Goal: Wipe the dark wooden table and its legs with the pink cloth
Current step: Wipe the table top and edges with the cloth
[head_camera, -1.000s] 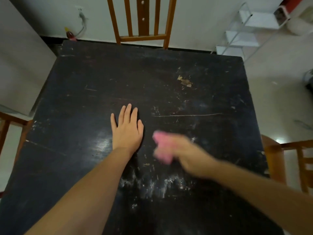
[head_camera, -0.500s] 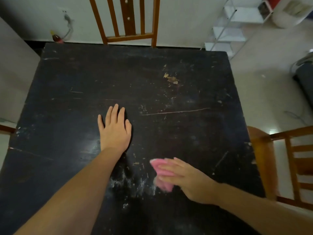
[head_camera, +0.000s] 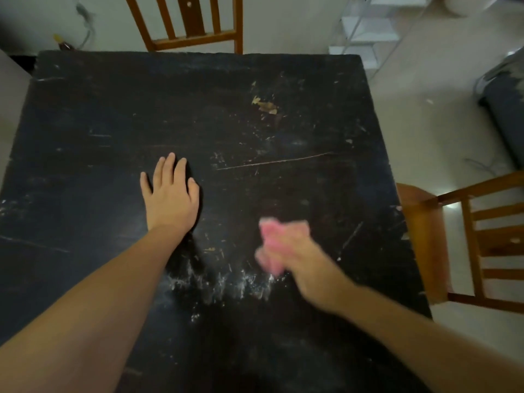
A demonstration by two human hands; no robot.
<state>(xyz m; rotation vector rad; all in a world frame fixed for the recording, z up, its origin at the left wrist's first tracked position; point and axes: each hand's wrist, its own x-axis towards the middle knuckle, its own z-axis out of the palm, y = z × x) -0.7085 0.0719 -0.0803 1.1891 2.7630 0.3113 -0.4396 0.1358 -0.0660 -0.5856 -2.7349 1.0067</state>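
The dark wooden table (head_camera: 99, 109) fills most of the view, scratched and marked. My left hand (head_camera: 170, 197) lies flat on it, palm down, fingers together, holding nothing. My right hand (head_camera: 300, 259) is blurred with motion right of centre and presses the bunched pink cloth (head_camera: 269, 239) onto the tabletop. Just below the cloth a band of white smears (head_camera: 221, 282) crosses the wood. A brownish patch of debris (head_camera: 265, 104) sits farther back. The table legs are hidden.
A wooden chair (head_camera: 195, 26) stands at the far edge and another wooden chair (head_camera: 467, 239) at the right edge. A white wire shelf (head_camera: 368, 32) stands on the pale floor at the back right. A dark object (head_camera: 504, 109) lies far right.
My right hand with the pink cloth swept toward me and then back away across the white smears. My left hand stayed flat in place. The camera shifted slightly.
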